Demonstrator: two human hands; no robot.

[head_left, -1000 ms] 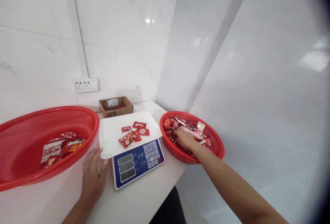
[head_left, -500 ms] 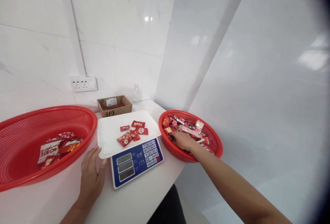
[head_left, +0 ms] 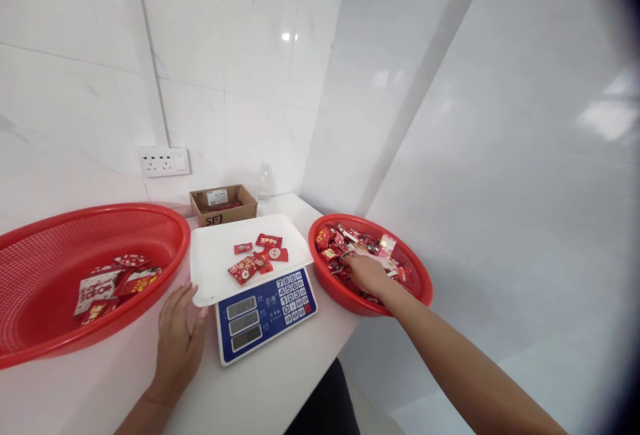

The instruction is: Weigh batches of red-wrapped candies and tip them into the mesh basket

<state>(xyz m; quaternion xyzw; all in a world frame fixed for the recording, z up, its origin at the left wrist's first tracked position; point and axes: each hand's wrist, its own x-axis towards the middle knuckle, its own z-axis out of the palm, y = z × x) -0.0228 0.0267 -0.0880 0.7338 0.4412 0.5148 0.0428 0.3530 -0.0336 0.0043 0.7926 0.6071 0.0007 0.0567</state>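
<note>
My left hand (head_left: pixel 179 336) lies open on the white table, fingers stretched and thumb apart, its fingertips at the left corner of the scale's white tray (head_left: pixel 215 258). Several red wrapped sweets (head_left: pixel 243 268) sit on that tray, and the scale's blue keypad panel (head_left: pixel 267 315) faces me. To the right, my right hand (head_left: pixel 369 273) reaches into a red plastic basket (head_left: pixel 425 286) filled with red and white snack packets (head_left: pixel 330 238). Its fingers are bent and drawn together among the packets; what they grip, if anything, is hidden.
A larger red mesh basket (head_left: pixel 30 255) stands at the left with a few packets (head_left: pixel 97 291) in it. Behind the scale are an open cardboard box (head_left: pixel 233 213) and a clear bottle (head_left: pixel 265 181). Walls close off the back and right; a socket (head_left: pixel 165 162) is on the back wall.
My right hand has shifted slightly to the right inside the basket, and the packets around its fingers have moved. My left hand and the sweets on the tray stay as they were.
</note>
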